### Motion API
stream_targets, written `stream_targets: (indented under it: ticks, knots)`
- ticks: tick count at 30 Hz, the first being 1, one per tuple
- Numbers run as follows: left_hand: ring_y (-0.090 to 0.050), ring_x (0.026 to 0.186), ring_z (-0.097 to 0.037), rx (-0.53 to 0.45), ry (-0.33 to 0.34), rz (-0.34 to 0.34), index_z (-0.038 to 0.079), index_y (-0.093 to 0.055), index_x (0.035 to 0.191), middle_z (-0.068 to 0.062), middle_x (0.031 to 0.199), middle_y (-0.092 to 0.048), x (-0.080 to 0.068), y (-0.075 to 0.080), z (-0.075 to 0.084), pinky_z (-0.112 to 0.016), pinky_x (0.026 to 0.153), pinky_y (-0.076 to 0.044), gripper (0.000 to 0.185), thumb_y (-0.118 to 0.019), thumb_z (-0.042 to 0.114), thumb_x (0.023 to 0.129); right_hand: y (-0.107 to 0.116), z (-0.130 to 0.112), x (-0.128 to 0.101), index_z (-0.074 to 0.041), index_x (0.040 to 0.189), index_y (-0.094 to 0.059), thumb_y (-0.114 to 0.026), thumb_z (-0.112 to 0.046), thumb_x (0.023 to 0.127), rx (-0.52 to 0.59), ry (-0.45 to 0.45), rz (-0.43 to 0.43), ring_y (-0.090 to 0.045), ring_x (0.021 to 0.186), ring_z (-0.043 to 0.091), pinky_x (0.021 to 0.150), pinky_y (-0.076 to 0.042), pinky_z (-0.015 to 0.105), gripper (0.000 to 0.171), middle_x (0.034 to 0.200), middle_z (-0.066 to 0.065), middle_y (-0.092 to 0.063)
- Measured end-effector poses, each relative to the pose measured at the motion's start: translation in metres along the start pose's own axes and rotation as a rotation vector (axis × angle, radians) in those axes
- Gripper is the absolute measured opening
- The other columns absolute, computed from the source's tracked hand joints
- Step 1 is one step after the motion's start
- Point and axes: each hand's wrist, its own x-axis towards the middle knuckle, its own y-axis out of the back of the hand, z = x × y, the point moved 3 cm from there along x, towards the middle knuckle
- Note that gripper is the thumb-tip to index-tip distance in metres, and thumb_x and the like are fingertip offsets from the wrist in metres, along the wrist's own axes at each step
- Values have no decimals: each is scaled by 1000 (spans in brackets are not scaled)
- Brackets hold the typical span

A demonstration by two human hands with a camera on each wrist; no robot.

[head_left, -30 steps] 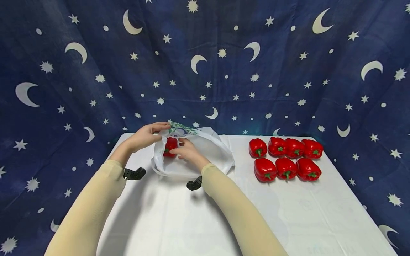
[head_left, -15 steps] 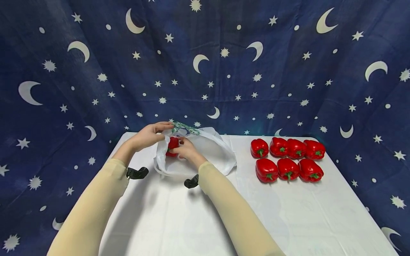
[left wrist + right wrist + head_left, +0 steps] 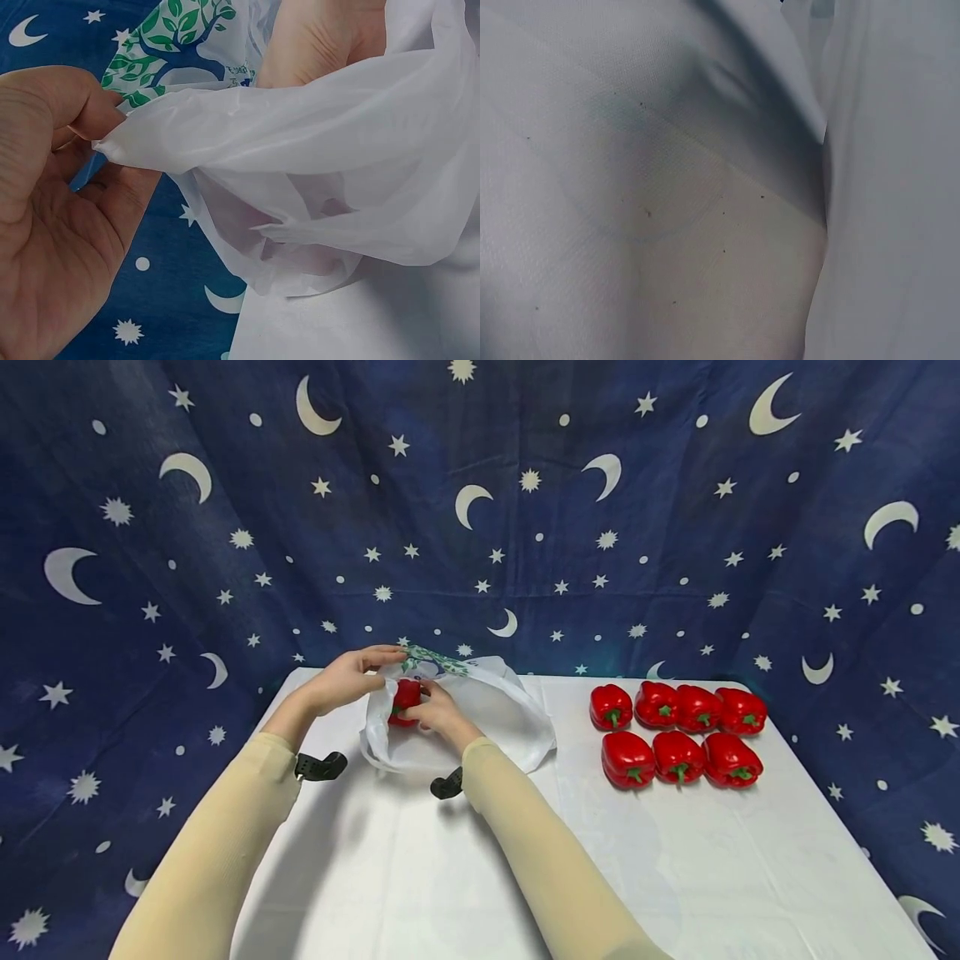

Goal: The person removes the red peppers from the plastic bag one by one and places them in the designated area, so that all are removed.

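A white plastic bag [image 3: 495, 706] with a green-and-blue tree print lies on its side at the left of the table, its mouth toward me. My left hand [image 3: 347, 679] pinches the bag's upper left rim; in the left wrist view the bag's corner sits between thumb and fingers of this hand [image 3: 64, 187]. Inside the bag's mouth, my right hand [image 3: 442, 714] holds a red bell pepper [image 3: 406, 697], thumb in front and fingers on its right side. In the right wrist view only white cloth and the bag's wall [image 3: 892, 187] show; the hand is hidden.
Several red bell peppers [image 3: 678, 756] lie in two rows on the right side of the white table [image 3: 450, 877]. A dark blue curtain [image 3: 480, 485] with moons and stars hangs close behind the table and along its sides.
My right hand has closed in on the pepper inside the bag, its fingers now against it. The left hand keeps its hold on the rim. The whole view has shifted slightly.
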Motion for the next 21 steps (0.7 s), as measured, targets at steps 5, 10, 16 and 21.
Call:
stream_targets:
  ticks: [5, 10, 16, 21]
  knots:
    - [-30, 149, -33, -23, 1, -5, 8, -53, 150, -7, 163, -34, 0, 0, 0, -56, 114, -31, 56, -53, 2, 95, -1, 1, 3, -10, 157, -39, -85, -15, 82, 1, -4, -1, -58, 119, 27, 82, -58, 38, 88, 156, 9, -47]
    - [-32, 148, -31, -28, 10, -3, 9, -54, 150, -6, 162, -36, 0, -1, -3, -56, 114, -33, 56, -52, 2, 94, -2, 3, 5, -8, 155, -41, -85, -15, 81, -16, 2, -13, -62, 105, 27, 78, -57, 36, 86, 153, 13, -49]
    - [-33, 148, -30, -11, 23, 0, 11, -54, 150, -3, 162, -36, -1, -1, -5, -55, 113, -34, 56, -52, 4, 95, 0, 4, 7, -11, 153, -45, -87, -16, 79, -61, 44, -51, -60, 113, 26, 93, -52, 38, 86, 145, 15, -55]
    - [-32, 148, -32, 2, 18, -1, 10, -53, 151, -5, 162, -35, -1, 1, -7, -56, 113, -34, 56, -51, 4, 95, 17, 6, 2, -14, 152, -46, -87, -21, 78, -185, 65, -136, -54, 125, 27, 99, -50, 42, 85, 146, 10, -54]
